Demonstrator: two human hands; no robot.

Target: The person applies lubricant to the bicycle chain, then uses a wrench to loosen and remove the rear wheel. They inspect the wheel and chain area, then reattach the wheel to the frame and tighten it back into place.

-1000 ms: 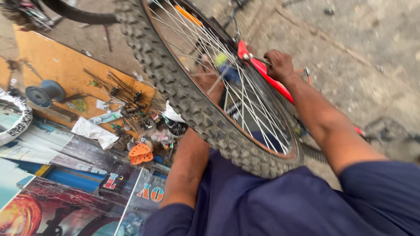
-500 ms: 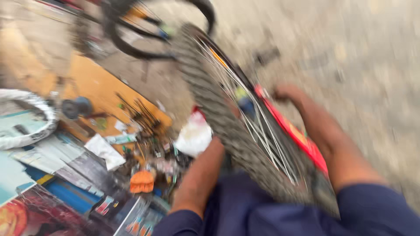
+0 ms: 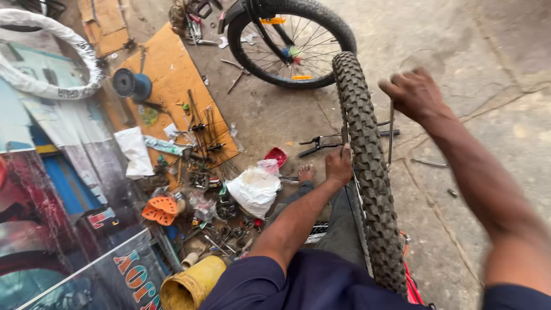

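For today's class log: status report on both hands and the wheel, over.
Left hand gripping the knobby bicycle wheel at its left side. Right hand raised, off the tyre, grip empty. Loose tools littering the ground alongside.

Knobby black bicycle wheel, upright, edge-on, over the lap

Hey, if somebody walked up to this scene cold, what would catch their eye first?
Most striking is the black knobby bicycle tyre standing edge-on in the middle, with the left hand gripping its left side and the right hand raised beside it, apart from the tread. Left of it, an orange board on the ground is littered with spokes and small tools. A second black spoked wheel stands at the top.
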